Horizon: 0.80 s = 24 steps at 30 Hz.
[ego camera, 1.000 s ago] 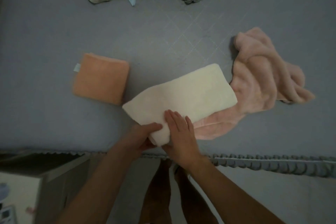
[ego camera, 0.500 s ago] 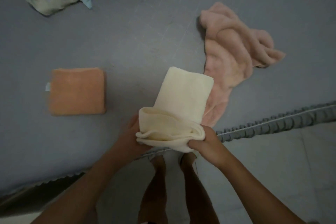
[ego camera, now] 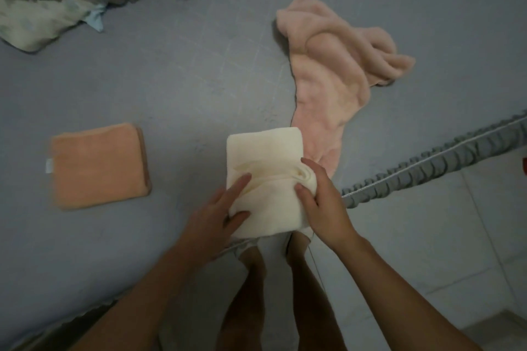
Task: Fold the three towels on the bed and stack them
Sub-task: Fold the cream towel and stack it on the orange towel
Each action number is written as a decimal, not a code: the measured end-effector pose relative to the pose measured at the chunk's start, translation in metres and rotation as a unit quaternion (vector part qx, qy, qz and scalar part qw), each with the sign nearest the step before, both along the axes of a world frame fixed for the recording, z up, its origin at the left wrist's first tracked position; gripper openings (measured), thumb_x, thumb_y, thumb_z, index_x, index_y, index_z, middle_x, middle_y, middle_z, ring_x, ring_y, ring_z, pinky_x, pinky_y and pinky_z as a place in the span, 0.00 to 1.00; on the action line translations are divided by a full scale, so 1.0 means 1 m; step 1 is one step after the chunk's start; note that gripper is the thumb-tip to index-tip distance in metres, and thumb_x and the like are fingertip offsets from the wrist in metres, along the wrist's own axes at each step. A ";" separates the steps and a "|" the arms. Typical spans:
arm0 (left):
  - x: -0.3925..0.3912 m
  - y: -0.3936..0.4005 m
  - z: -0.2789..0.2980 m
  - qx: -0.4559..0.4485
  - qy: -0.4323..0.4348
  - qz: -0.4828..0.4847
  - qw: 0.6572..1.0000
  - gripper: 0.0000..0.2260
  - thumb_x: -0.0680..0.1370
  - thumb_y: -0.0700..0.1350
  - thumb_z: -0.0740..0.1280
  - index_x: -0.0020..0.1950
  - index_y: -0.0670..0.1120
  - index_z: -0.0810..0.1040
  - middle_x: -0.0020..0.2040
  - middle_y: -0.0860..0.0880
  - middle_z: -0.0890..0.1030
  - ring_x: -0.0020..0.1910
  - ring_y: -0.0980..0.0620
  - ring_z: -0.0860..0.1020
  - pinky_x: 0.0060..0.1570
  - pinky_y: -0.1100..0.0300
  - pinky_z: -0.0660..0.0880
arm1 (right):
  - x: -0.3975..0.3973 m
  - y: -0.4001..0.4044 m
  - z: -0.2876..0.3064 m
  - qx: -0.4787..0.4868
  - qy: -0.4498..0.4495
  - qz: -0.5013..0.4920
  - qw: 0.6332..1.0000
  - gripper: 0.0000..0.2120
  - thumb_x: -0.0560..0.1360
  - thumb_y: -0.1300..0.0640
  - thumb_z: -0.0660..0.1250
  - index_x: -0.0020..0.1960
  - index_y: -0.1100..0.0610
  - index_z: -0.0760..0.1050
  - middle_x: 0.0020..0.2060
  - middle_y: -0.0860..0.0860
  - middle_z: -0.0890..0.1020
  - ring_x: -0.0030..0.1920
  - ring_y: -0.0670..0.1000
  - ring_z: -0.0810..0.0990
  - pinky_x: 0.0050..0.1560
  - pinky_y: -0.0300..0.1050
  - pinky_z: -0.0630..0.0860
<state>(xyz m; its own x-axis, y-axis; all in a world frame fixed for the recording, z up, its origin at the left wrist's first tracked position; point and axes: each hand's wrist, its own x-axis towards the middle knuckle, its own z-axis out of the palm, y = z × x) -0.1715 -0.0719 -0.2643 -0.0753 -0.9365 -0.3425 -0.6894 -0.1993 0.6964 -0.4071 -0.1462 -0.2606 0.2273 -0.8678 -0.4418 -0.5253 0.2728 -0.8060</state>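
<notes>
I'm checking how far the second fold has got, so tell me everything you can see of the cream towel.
The cream towel is thick, soft and plush-looking, plain with no visible tag. It lies near the edge of the grey bed, mid-fold: its near end is doubled back over the flat far part, showing rolled layers. The left hand holds its near-left side, the right hand grips its right edge. Its far right corner borders the crumpled pink towel; whether they overlap is unclear.

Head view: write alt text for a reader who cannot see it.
A person's left hand and right hand grip a half-folded cream towel at the near edge of a grey bed. A folded orange towel lies to its left; a crumpled pink towel lies unfolded to its right.
</notes>
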 end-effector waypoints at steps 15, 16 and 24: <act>0.006 -0.117 -0.064 -0.078 -0.093 0.112 0.986 0.10 0.80 0.50 0.63 0.53 0.44 0.77 0.42 0.40 0.82 0.44 0.40 0.79 0.45 0.51 0.72 | 0.016 -0.093 -0.071 -0.107 0.168 0.055 0.978 0.12 0.75 0.46 0.65 0.57 0.47 0.73 0.57 0.45 0.70 0.48 0.45 0.75 0.46 0.43 0.73; 0.004 -0.121 -0.064 -0.100 -0.089 0.130 0.982 0.09 0.80 0.49 0.63 0.53 0.44 0.77 0.39 0.42 0.81 0.41 0.41 0.79 0.42 0.53 0.71 | 0.012 -0.092 -0.070 -0.100 0.174 0.059 0.978 0.12 0.75 0.45 0.64 0.57 0.47 0.72 0.57 0.45 0.70 0.47 0.46 0.75 0.45 0.43 0.73; -0.011 -0.115 -0.069 -0.094 0.024 0.397 0.913 0.04 0.76 0.54 0.65 0.47 0.58 0.71 0.35 0.56 0.75 0.34 0.63 0.72 0.36 0.65 0.69 | 0.029 -0.113 -0.049 -0.182 0.073 -0.041 0.980 0.04 0.74 0.54 0.64 0.46 0.45 0.72 0.45 0.43 0.77 0.44 0.42 0.76 0.44 0.39 0.75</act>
